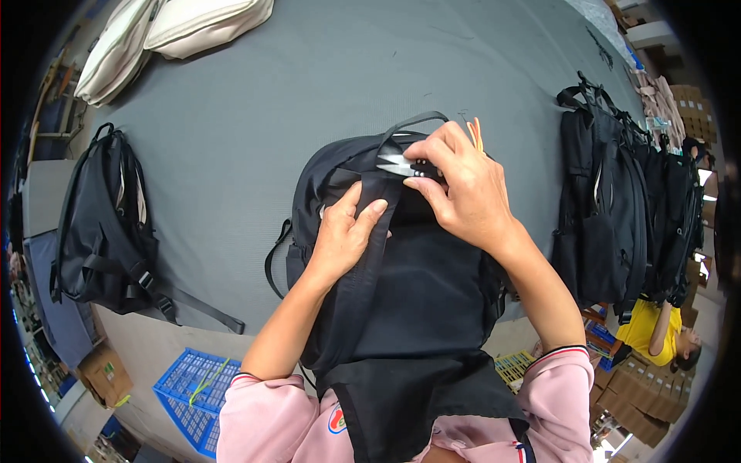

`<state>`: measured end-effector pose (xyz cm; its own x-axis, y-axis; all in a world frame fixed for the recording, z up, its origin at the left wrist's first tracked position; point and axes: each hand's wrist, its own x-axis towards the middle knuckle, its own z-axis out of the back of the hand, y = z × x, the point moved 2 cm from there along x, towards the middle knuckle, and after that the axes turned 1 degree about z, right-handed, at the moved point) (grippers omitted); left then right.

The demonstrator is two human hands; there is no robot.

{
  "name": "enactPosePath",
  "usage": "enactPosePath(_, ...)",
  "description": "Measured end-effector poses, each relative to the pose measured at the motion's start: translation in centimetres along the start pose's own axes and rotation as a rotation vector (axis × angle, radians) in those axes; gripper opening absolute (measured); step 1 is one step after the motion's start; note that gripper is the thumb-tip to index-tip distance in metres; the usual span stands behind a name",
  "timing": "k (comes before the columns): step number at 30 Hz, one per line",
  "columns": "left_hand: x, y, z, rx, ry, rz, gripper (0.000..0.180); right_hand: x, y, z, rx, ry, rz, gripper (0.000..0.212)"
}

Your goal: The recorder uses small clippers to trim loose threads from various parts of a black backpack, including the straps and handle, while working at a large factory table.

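In front of me a black backpack (421,278) lies on the grey table, its top handle (417,119) looping up at the far end. My left hand (343,231) pinches a black shoulder strap (372,224) between thumb and fingers near its upper end. Thread snips (397,163) with short silver blades are in my right hand (467,181), squeezed between thumb and fingers. Their blades point left, at the strap's top by the handle. Orange cord (475,135) shows behind the right hand. What lies under the left palm is hidden.
Another black backpack (108,224) sits at the table's left edge, a strap trailing. Cream bags (204,27) lie at the far left. Several black backpacks (602,201) stand in a row on the right. A blue crate (193,386) is below left; a person in yellow (652,332) is beyond, right.
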<state>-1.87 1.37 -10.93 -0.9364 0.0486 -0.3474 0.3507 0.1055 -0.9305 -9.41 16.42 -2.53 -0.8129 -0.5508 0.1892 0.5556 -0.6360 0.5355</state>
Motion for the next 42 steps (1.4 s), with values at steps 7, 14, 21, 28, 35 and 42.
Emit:
enactPosePath(7, 0.4, 0.0, -0.1, -0.042, 0.0, 0.033, 0.027, 0.4, -1.6, -0.9, -0.137, 0.078, 0.123, 0.023)
enactPosePath(14, 0.5, 0.0, 0.2, -0.018, -0.012, 0.068, 0.026, 1.6, -1.7, -0.9, -0.078, 0.195, 0.083, 0.021)
enactPosePath(21, 0.7, 0.1, 0.1, -0.007, -0.001, 0.025, 0.024, 0.5, -3.3, -2.2, 0.456, -0.008, -0.237, 0.016)
enactPosePath(28, 0.6, -0.1, -0.1, -0.049, -0.006, 0.065, 0.026, 0.4, -1.5, -1.6, -0.062, 0.057, 0.046, 0.022)
enactPosePath(35, 0.7, -0.1, 0.1, -0.083, -0.006, 0.073, 0.027, -0.1, -2.1, -2.4, 0.089, -0.037, -0.035, 0.02)
enactPosePath(42, 0.7, -0.1, -0.2, -0.08, 0.002, 0.053, 0.029, -0.7, -2.0, -2.7, 0.073, 0.016, -0.089, 0.018)
